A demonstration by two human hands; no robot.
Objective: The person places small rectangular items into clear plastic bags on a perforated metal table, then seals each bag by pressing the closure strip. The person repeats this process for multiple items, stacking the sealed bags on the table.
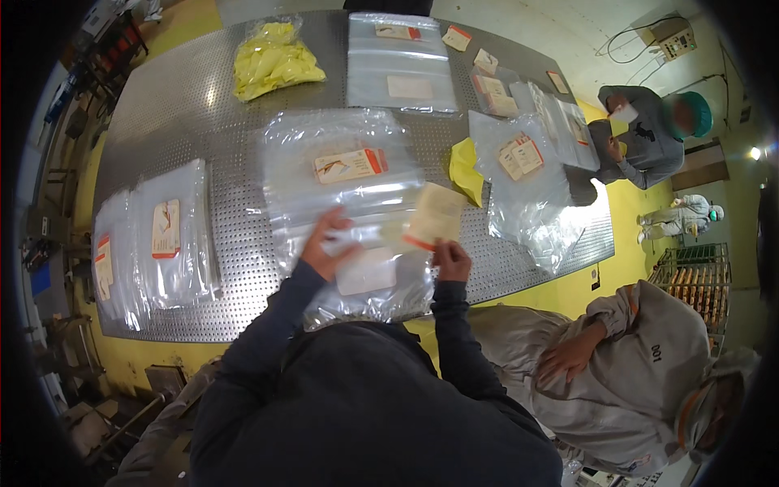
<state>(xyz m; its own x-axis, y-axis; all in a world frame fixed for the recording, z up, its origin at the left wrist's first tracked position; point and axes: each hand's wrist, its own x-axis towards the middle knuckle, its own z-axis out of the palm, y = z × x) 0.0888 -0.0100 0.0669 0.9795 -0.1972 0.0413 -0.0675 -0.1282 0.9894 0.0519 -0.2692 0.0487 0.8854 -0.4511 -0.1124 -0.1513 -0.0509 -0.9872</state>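
My right hand [451,262] pinches the lower edge of a cream printed card [439,213] with a red band along that edge. The card is held above the right side of a stack of clear plastic bags [292,201]. Over the lower middle of this stack, my left hand [328,243] is slightly blurred, its fingers apart and nothing between them. A printed label with red ends [347,166] lies on the upper part of the stack. Lower down, near my left hand, a blank pale label [366,272] shows on the plastic.
The perforated metal table [240,243] carries more bag stacks at left [188,255], back [365,67] and right [523,207]. A yellow sheet [467,167] and a bag of yellow pieces [277,61] lie there too. Two people, one seated-looking in grey [645,134], one in beige [614,365], are close by.
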